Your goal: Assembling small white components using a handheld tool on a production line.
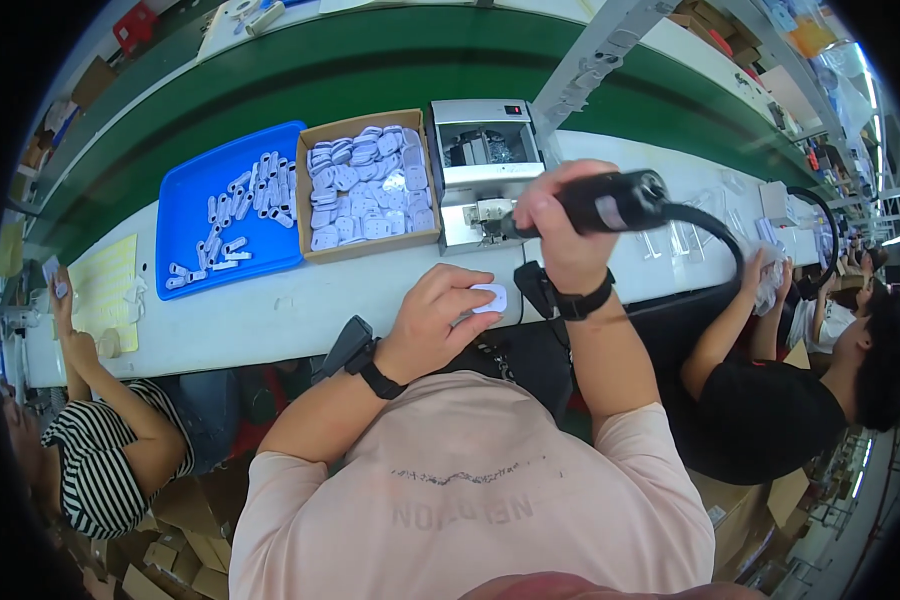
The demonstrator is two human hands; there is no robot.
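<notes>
My left hand point(440, 318) rests at the table's near edge, its fingers closed on a small white plastic casing point(488, 298) that lies flat on the tabletop. My right hand point(567, 235) grips a black electric screwdriver point(610, 203), raised to the right of the casing and tilted with its bit end toward the left. That end is over the front of a silver screw feeder point(490, 176); whether the bit touches a screw there is too small to tell. A black cord point(708, 222) runs from the screwdriver's back end to the right.
Left of the feeder stands a cardboard box point(370, 247) full of white casings point(370, 180). Beside it, a blue tray point(185, 235) holds several small white-and-dark parts point(260, 190). Co-workers sit at both sides, one in stripes point(110, 470), one in black point(770, 415). A metal post point(600, 60) rises behind the feeder.
</notes>
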